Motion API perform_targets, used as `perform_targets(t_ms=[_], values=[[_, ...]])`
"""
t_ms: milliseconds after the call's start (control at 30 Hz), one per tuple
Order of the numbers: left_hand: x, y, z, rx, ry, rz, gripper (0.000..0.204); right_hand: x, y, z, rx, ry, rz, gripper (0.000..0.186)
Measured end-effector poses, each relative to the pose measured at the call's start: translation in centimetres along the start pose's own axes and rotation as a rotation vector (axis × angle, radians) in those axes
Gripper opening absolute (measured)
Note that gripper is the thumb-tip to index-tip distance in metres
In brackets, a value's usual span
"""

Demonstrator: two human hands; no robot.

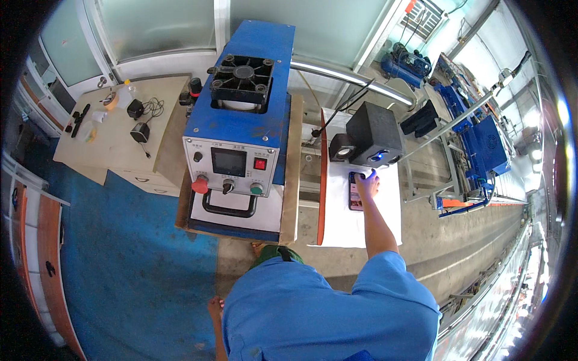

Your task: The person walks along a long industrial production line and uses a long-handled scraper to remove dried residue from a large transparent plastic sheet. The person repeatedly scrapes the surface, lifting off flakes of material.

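Note:
My right hand (pixel 368 186) reaches out over a smartphone (pixel 355 198) lying on a white-topped table (pixel 379 225). Its fingers are extended at the phone's upper right side, and one fingertip is tinted blue. Just beyond stands a black speaker (pixel 373 129) with a lit blue ring, with a smaller black speaker (pixel 341 148) at its left. My left hand (pixel 215 305) hangs low beside my body, away from any object; its fingers are too small to read.
Directly ahead is a blue machine (pixel 241 129) with a control panel, red and green buttons and a black handle. A beige desk (pixel 120 123) at left holds cables, small black devices and tape. Blue machinery (pixel 481 144) stands at far right.

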State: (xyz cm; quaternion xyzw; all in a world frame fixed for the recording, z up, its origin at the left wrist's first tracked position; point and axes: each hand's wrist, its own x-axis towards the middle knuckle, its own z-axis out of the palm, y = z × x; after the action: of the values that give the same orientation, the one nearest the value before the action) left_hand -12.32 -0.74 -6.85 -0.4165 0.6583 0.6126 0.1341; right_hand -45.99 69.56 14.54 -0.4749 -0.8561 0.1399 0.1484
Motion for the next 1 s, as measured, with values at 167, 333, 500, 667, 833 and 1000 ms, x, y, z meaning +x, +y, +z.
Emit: perform_targets(t_ms=[167,333,500,667,833,1000], values=[[2.0,-0.3,1.0,0.183,-0.049,0.111,0.03,-3.1,0.5,0.3,-0.094,-0.143,-0.119,0.108],[2.1,0.5,2.5,0.322,-0.1,0.145,0.027,-4.6,-0.7,1.4,-0.101,0.012,-0.135,0.102],[2.4,0.7,3.7,0.388,-0.131,0.145,0.025,-4.8,-1.1,2.1,-0.062,0.091,-0.099,0.1],[3.5,1.4,3.8,0.41,-0.139,0.175,0.023,-5.0,-1.2,1.9,-0.035,0.079,-0.076,0.101],[4.3,2.8,3.9,0.439,-0.161,0.225,0.022,-5.0,-0.5,1.4,0.041,0.04,-0.109,0.106],[5.8,3.0,4.3,0.523,-0.218,0.358,0.021,-4.7,3.6,0.4,0.298,0.061,-0.159,0.1]])
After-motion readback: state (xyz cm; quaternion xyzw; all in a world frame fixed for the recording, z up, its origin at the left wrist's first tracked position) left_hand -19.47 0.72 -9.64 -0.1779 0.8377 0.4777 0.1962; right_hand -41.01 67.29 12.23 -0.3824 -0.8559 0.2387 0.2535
